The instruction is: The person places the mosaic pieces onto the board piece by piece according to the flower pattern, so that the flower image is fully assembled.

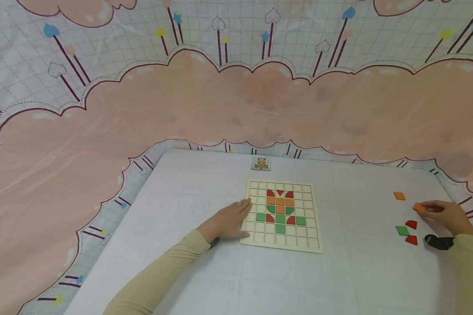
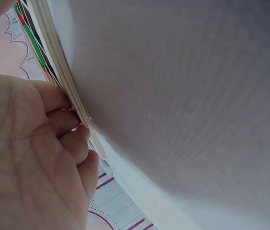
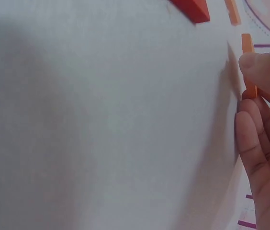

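A cream grid board (image 1: 318, 238) lies on the table, with red, orange and green flat tiles set in its squares in a figure. Along its left edge rests my left hand (image 1: 228, 221), fingertips on the rim and thumb by the lower-left corner. The left wrist view shows the fingers against the board's side edge (image 2: 68, 72). At the far right, my right hand (image 1: 449, 214) pinches an orange square tile (image 1: 418, 207) between thumb and fingers. In the right wrist view this orange tile (image 3: 247, 43) stands on edge, seemingly just above the table.
Around the right hand lie another orange tile (image 1: 399, 196), a green tile (image 1: 402, 230), and two red rounded tiles, an upper red tile (image 1: 411, 224) and a lower red tile (image 1: 411, 240). A small pattern card (image 1: 261, 162) lies behind the board. Patterned cloth (image 1: 236, 105) hangs behind the white table (image 1: 205, 280).
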